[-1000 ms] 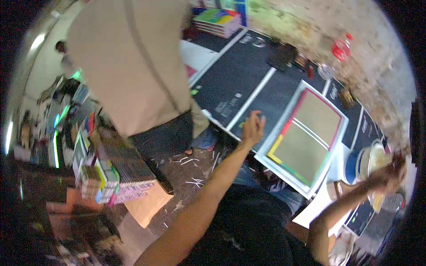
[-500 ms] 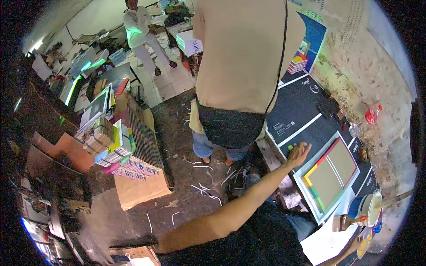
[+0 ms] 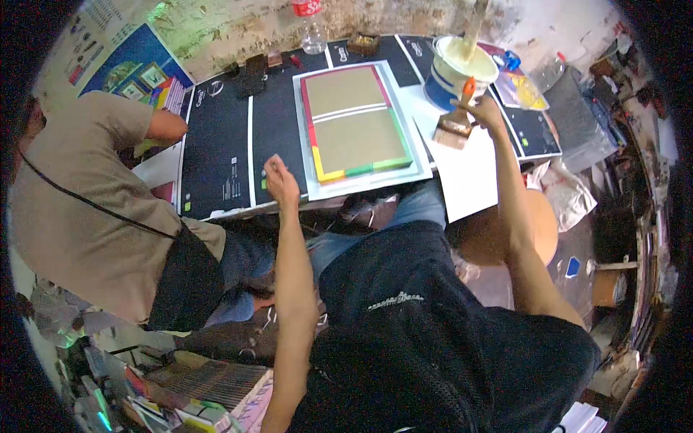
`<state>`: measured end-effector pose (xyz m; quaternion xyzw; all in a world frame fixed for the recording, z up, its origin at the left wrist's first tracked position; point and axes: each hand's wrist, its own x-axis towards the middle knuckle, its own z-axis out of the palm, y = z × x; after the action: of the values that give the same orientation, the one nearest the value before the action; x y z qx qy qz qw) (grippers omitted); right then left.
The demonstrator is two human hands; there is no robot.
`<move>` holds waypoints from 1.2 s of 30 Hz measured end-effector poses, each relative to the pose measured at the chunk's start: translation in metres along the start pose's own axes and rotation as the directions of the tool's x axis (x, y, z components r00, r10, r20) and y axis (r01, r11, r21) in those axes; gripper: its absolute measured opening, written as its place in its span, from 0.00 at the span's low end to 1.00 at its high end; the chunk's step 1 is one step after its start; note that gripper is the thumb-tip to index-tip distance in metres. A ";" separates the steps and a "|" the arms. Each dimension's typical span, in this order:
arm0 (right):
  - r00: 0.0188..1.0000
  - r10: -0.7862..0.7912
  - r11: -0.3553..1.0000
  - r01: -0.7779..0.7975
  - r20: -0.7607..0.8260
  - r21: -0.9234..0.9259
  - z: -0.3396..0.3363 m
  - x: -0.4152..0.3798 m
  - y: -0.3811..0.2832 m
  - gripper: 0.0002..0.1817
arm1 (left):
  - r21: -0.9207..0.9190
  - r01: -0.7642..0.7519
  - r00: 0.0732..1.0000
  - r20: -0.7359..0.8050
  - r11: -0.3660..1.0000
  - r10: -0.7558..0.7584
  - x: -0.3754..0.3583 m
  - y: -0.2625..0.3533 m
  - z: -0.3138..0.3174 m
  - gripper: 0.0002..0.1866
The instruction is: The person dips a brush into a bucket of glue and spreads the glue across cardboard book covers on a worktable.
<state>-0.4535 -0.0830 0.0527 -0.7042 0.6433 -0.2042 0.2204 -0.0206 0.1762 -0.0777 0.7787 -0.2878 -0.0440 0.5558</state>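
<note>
My right hand (image 3: 482, 115) is closed on the handle of a wide brush (image 3: 453, 130) with an orange handle tip. Its bristles are over a white sheet (image 3: 467, 177), beside a white and blue bucket (image 3: 440, 79) of pale paste. Left of the board stack, my left hand (image 3: 280, 179) hovers near the table's front edge with its fingers curled; whether they hold anything is too small to tell. Between the hands, grey-brown boards with red, yellow and green edges (image 3: 354, 137) lie on a pale sheet (image 3: 426, 172).
A co-worker (image 3: 101, 209) leans at the table's left end. Behind the boards stand a plastic bottle (image 3: 312, 36) and a small box (image 3: 363, 43). A round brown stool (image 3: 541, 224) is by the right front. Stacked books (image 3: 209, 382) lie lower left.
The view has swung right toward the table. The brush is now lifted in my right hand beside the bucket. My left hand has its fingers more curled. The co-worker now appears at the left.
</note>
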 end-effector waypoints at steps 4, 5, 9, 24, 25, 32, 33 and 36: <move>0.996 -0.031 0.996 0.037 -0.084 0.078 0.016 0.008 -0.004 0.29 | 0.029 -0.051 0.998 0.021 0.998 0.051 0.002 -0.002 0.004 0.22; 0.990 -0.017 0.999 0.021 -0.137 0.029 0.027 0.017 0.004 0.27 | 0.055 -0.043 0.999 0.018 0.998 0.042 0.004 -0.002 0.001 0.22; 0.993 0.033 0.999 -0.034 -0.111 -0.014 0.027 0.007 -0.001 0.30 | 0.083 -0.077 0.995 -0.053 0.994 0.082 0.002 -0.014 0.002 0.22; 0.817 -0.416 0.901 0.429 -0.400 -0.060 -0.182 0.070 -0.081 0.26 | 0.197 -0.155 0.979 -0.104 0.968 0.177 -0.003 0.003 0.017 0.18; 0.861 -0.375 0.924 0.376 -0.344 -0.065 -0.182 0.082 -0.081 0.25 | 0.195 -0.132 0.983 -0.099 0.972 0.153 -0.002 -0.006 0.022 0.17; 0.898 -0.403 0.909 0.415 -0.177 0.032 -0.169 0.108 -0.084 0.20 | 0.348 -0.042 0.995 -0.068 0.937 0.070 -0.004 0.020 0.021 0.20; 0.907 -0.393 0.916 0.400 -0.151 0.018 -0.166 0.109 -0.084 0.19 | 0.364 -0.066 0.994 -0.062 0.929 0.095 -0.003 0.007 0.017 0.20; 0.929 -0.367 0.930 0.366 -0.038 -0.030 -0.158 0.116 -0.083 0.17 | 0.373 -0.089 0.990 -0.065 0.924 0.121 0.000 0.003 0.025 0.22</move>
<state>-0.4659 -0.2002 0.2305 -0.8099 0.5072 -0.2496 0.1568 -0.0316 0.1549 -0.0841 0.8538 -0.3079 0.0745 0.4131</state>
